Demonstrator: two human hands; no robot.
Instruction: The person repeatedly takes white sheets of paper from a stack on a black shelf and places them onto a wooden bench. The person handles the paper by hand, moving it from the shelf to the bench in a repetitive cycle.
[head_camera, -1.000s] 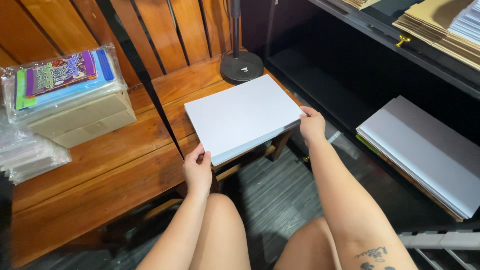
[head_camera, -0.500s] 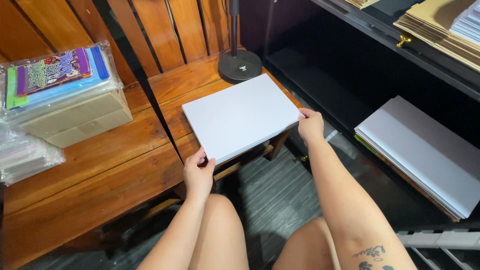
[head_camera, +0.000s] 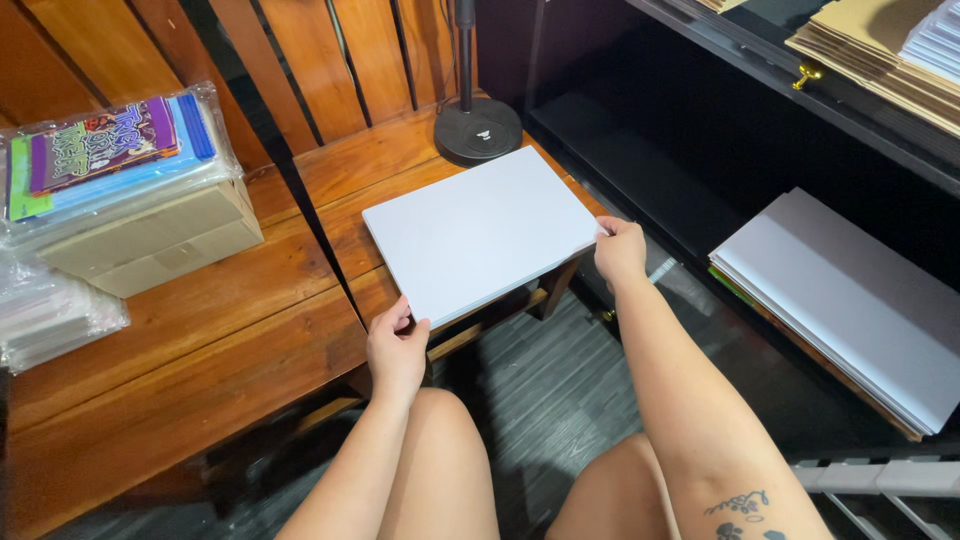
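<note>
Knees and floor: two bare thighs fill the near bottom of the view, above a dark grey plank-patterned floor (head_camera: 545, 390).
Left hand: the left hand (head_camera: 397, 345) is closed lightly on the near left corner of the paper stack (head_camera: 480, 228), thumb on top and fingers curled under its edge.
Right hand: the right hand (head_camera: 620, 250) pinches the stack's right corner, fingertips on the top sheet and the rest of the hand off the desk's edge.
Paper stack, look: a flat rectangular block of plain white sheets, smooth and matte, edges squared, thin side visible along the near edge.
Paper stack, place: it lies at the desk's near right corner, turned at an angle, its near edge and right corner jutting past the desk's edge.
Desk: the desk (head_camera: 200, 340) is made of reddish-brown wooden planks, glossy, with visible grain and seams between boards.
Open room: bare wood runs left of the stack along the near edge; open floor lies below the right corner.
Left side: clear plastic sleeves (head_camera: 45, 315) lie at the left edge, beside a cardboard box (head_camera: 150, 240) wrapped in plastic with colourful sheets on top.
Far edge: a round black stand base (head_camera: 478, 130) sits just beyond the stack, against a slatted wooden wall.
Right of desk: a dark shelf unit holds a second white stack (head_camera: 850, 300) low down and brown paper stacks (head_camera: 880, 50) higher up.
</note>
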